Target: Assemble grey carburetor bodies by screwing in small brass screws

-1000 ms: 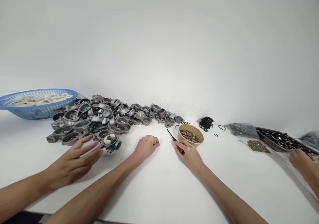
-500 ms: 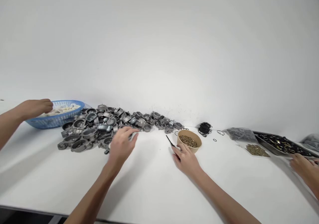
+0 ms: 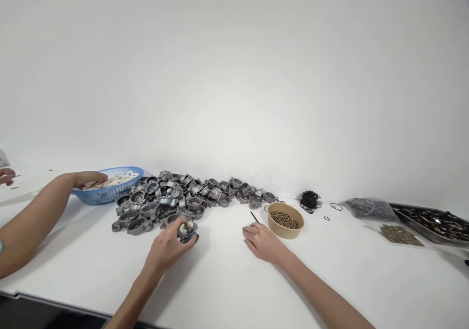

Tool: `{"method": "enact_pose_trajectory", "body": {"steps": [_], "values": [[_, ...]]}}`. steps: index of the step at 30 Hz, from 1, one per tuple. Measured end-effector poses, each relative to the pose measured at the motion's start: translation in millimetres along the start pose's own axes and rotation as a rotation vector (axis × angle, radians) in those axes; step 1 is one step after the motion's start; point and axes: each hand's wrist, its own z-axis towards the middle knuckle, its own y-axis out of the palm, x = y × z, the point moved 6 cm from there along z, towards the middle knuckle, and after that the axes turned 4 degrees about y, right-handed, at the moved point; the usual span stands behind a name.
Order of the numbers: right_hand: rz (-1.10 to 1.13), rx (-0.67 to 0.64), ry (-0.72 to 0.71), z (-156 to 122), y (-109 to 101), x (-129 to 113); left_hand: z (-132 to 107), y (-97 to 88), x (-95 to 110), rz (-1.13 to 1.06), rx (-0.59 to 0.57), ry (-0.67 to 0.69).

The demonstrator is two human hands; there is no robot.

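Note:
My left hand is closed around a small grey cast-metal housing with a white piece inside, tilted up in front of a pile of similar housings. On the table to the right, my right hand is curled over a screwdriver; only its thin dark shaft shows past the fingers, and its handle is hidden. Just right of that hand stands a tan paper bowl holding many small brass-coloured pieces.
Another person's hand reaches into a blue basket of white parts at left. A second person's fingers show beyond it. Black rings, a bag, brass pieces and a metal tray lie right.
My left hand has come nearer from the pile and now has a housing in it. The view has shifted left. At right, the other person's hands have left the view.

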Motion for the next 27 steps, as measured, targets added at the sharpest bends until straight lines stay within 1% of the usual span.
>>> {"method": "enact_pose_trajectory", "body": {"steps": [4, 8, 10, 13, 15, 18, 20, 21, 23, 24, 25, 26, 27], "values": [[-0.035, -0.006, 0.058, -9, -6, 11, 1, 12.2, 31, -0.157, -0.13, 0.108], [-0.038, -0.025, 0.114, -12, -10, 21, 11, 35.8, 74, -0.322, -0.3, 0.193], [-0.011, -0.03, 0.123, -13, -12, 23, 17, 46.1, 93, -0.366, -0.356, 0.229], [0.105, 0.029, 0.156, -14, -18, 21, 25, 57.6, 111, -0.409, -0.416, 0.28], [0.27, 0.084, 0.198, -16, -22, 19, 27, 63.3, 115, -0.453, -0.449, 0.308], [0.602, 0.118, 0.212, -16, -22, 12, 27, 67.7, 112, -0.532, -0.476, 0.336], [0.758, 0.11, 0.195, -15, -21, 4, 29, 65.0, 102, -0.534, -0.454, 0.337], [0.795, 0.102, 0.192, -14, -20, 0, 31, 61.2, 95, -0.503, -0.426, 0.336], [0.798, 0.087, 0.209, -14, -19, -5, 39, 48.1, 75, -0.38, -0.327, 0.346], [0.778, 0.078, 0.226, -13, -18, -6, 43, 38.9, 63, -0.293, -0.253, 0.361], [0.756, 0.069, 0.244, -13, -18, -7, 48, 29.3, 50, -0.194, -0.177, 0.376], [0.734, 0.059, 0.261, -13, -17, -8, 52, 19.6, 34, -0.1, -0.097, 0.361], [0.716, 0.052, 0.275, -13, -17, -8, 55, 12.0, 18, -0.008, -0.047, 0.327]]}}
